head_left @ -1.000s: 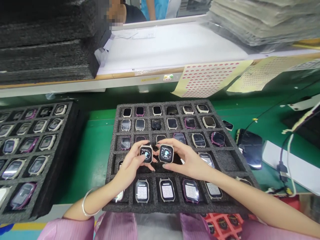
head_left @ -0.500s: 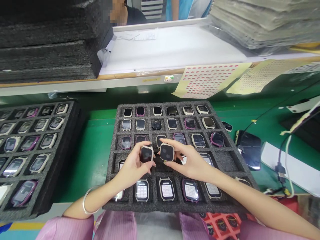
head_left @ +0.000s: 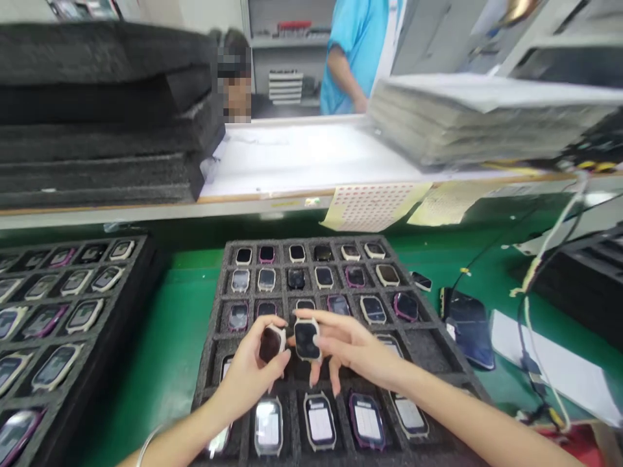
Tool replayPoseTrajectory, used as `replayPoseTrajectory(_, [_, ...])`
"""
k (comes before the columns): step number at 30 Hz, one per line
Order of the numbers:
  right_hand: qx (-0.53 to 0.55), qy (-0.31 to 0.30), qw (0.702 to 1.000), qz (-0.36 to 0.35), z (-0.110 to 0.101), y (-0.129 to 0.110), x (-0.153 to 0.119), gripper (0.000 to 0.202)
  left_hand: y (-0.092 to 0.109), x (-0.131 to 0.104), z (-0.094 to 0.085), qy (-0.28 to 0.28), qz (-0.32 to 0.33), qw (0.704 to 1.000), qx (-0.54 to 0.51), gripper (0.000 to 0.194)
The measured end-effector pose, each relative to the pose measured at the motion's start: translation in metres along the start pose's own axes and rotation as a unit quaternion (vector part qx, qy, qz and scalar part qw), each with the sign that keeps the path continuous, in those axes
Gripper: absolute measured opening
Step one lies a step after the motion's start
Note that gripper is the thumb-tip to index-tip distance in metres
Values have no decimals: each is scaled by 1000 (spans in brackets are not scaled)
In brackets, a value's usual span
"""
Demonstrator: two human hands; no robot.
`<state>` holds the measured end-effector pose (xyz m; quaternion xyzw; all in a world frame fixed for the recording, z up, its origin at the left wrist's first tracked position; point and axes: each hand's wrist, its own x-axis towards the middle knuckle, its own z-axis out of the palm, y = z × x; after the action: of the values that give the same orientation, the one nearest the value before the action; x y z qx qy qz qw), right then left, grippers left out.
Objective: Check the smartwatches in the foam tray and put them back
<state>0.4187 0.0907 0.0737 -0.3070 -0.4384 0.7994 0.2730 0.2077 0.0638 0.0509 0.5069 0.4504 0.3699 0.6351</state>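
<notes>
My left hand (head_left: 260, 357) grips a smartwatch case (head_left: 271, 342) with a pale frame and dark screen, tilted on its side. Close beside it, my right hand (head_left: 348, 347) pinches a second smartwatch case (head_left: 306, 340) by its edges, its dark screen facing me and the thumb on its right side. Neither case has a strap. Both hands are above a black foam tray (head_left: 287, 447) divided into compartments, most holding watch cases in pale, purple or black frames. Those in the front row have lit white screens. My hands hide part of the middle compartments.
Another foam tray of watches (head_left: 131, 285) lies at left. On the right are a dark phone (head_left: 470, 331), a white sheet or box (head_left: 545, 363) and cables (head_left: 530, 324). Stacked black foam (head_left: 97, 130) and grey sheets (head_left: 452, 123) occupy the shelf. Two people are beyond it.
My view has tilted up, so the tray appears lower and more of the people behind shows. The left watch has turned more sideways; my right thumb has moved onto its watch's edge.
</notes>
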Motion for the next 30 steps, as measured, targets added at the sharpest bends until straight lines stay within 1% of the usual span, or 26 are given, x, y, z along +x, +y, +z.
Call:
replayPoseTrajectory(4, [-6, -18, 1000, -14, -1, 1, -2, 46, -7, 1, 3, -20, 3, 1000, -3, 31])
replayPoseTrajectory(8, [4, -4, 999, -32, 1, 2, -2, 44, -8, 1, 4, -33, 9, 999, 11, 27])
replayPoseTrajectory(13, [22, -5, 1000, -22, 3, 1, -1, 46, -2, 2, 2, -25, 26, 999, 32, 30])
replayPoseTrajectory(20, [16, -3, 1000, -18, 2, -2, 1, 47, -1, 1, -1, -13, 36, 999, 35, 31])
replayPoseTrajectory(22, [17, -3, 1000, -20, 2, -2, 2, 45, 0, 1, -2, -12, 31, 999, 31, 31])
replayPoseTrajectory(26, [19, -7, 1000, -23, 1, 0, 1, 43, -1, -2, -1, -21, -2, 1000, 23, 28])
replayPoseTrajectory(28, [30, -22, 999, -17, 2, 3, 0, 47, -1, -5, 1, -8, -12, 1000, 22, 31])
replayPoseTrajectory(30, [43, -48, 998, -10, 1, 6, 0, 53, -1, -8, 4, 30, -15, 999, 24, 38])
